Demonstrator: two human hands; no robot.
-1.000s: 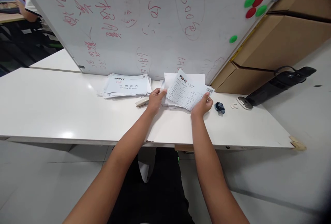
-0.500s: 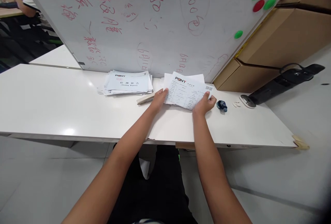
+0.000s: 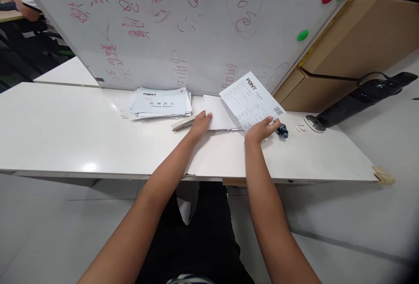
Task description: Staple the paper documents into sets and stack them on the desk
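A printed sheet of paper [image 3: 250, 100] with a PONY logo is tilted up and to the right, its lower right edge pinched in my right hand [image 3: 262, 130]. Beneath and left of it lies a white paper stack [image 3: 220, 113], with more sheet edges showing below. My left hand [image 3: 200, 126] closes on the left edge of these papers, thumb on top. Partly covered by that hand, a beige stapler [image 3: 183, 123] rests on the table. To its left sits a pile of testing reports [image 3: 160, 102], slightly fanned out.
Behind the white table [image 3: 81, 144] stands a whiteboard [image 3: 203, 35] with red writing and magnets. At right are cardboard boxes [image 3: 356, 43], a leaning black bottle [image 3: 360, 100], a computer mouse [image 3: 314, 123] and a dark blue object [image 3: 282, 131]. Another person's arm [image 3: 29, 11] shows far left.
My right hand has turned the PONY sheet up and rightward, away from my left hand. White paper below is now uncovered. My left hand stays nearly in place.
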